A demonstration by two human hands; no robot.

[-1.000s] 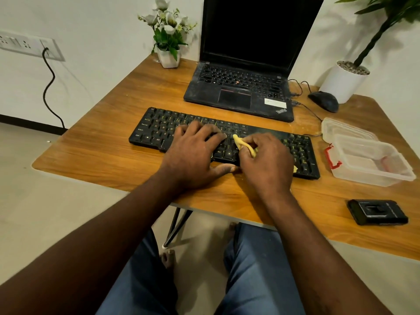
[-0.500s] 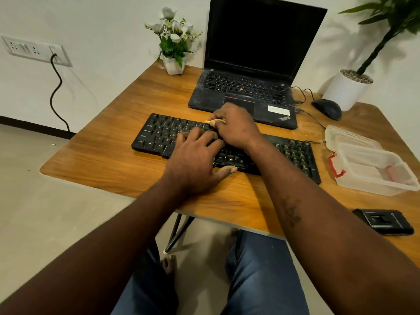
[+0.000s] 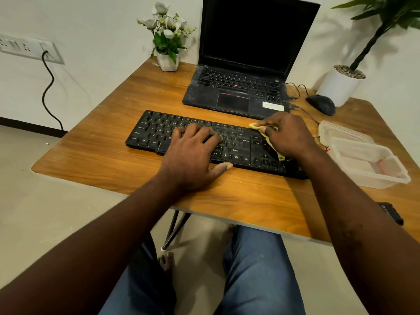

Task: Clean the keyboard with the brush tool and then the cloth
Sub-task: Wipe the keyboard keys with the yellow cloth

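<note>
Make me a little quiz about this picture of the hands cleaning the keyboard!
1. True or false: the right hand presses a yellow cloth on the keyboard.
2. Which hand lies flat on the keys? A) left hand B) right hand
3. What stands behind the keyboard: a laptop or a book?

Key: 1 true; 2 A; 3 laptop.

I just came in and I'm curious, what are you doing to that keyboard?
A person is wiping the black keyboard with a yellow cloth. The right hand presses the cloth onto the keys at the keyboard's right end. The left hand lies flat on the middle keys, holding the keyboard steady on the wooden table.
</note>
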